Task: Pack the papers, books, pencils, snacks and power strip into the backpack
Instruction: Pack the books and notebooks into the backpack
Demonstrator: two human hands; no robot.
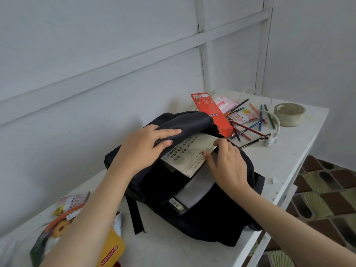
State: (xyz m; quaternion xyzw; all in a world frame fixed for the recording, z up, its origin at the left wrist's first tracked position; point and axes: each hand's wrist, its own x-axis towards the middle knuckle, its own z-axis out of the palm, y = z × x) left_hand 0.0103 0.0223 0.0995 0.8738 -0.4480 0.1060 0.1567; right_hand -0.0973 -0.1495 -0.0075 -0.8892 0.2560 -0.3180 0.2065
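Observation:
A dark navy backpack (208, 218) lies open on the white table (285, 162). My left hand (146, 147) grips its top flap and holds it lifted. My right hand (229, 164) pinches the corner of a pale green book (188, 157) that sits partly inside the opening. Grey papers and a dark book (192, 191) lie deeper in the bag. Coloured pencils (248, 128) lie scattered behind the bag beside a red pencil box (212, 112). Snack packets (57, 226) lie at the near left, partly hidden by my left arm.
A white cable with a plug (270, 140) winds among the pencils. A roll of tape (289, 114) stands at the far right corner. Small snack sachets (243, 116) lie by the pencils. The table's right edge drops to a tiled floor (323, 189). A wall runs behind.

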